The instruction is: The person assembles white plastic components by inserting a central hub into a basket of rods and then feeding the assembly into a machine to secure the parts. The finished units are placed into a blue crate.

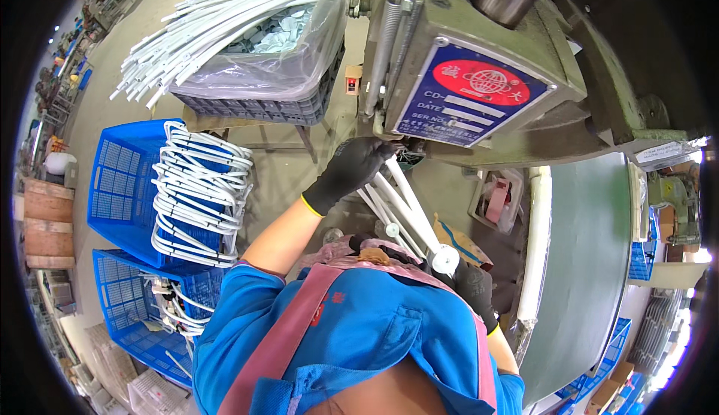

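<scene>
A white tube (409, 204) slants from beneath the press head down toward my lap, with a round white disc (445, 259) at its near end. My left hand (355, 169), in a black glove, is closed around the tube's far end, close under the press. Beside the disc is my right hand (475, 289), also black-gloved; it grips the tube's near end, its fingers partly hidden behind the disc and tube. More white tubes (380, 216) lie alongside, just left of the held one, and another small disc shows among them.
The green press (479, 78) fills the top right. At far left, a plastic-lined crate (262, 104) holds straight white tubes and loose discs. Below it, blue baskets (123, 190) carry bent white tubes (198, 190). A green work surface (584, 265) stretches along my right.
</scene>
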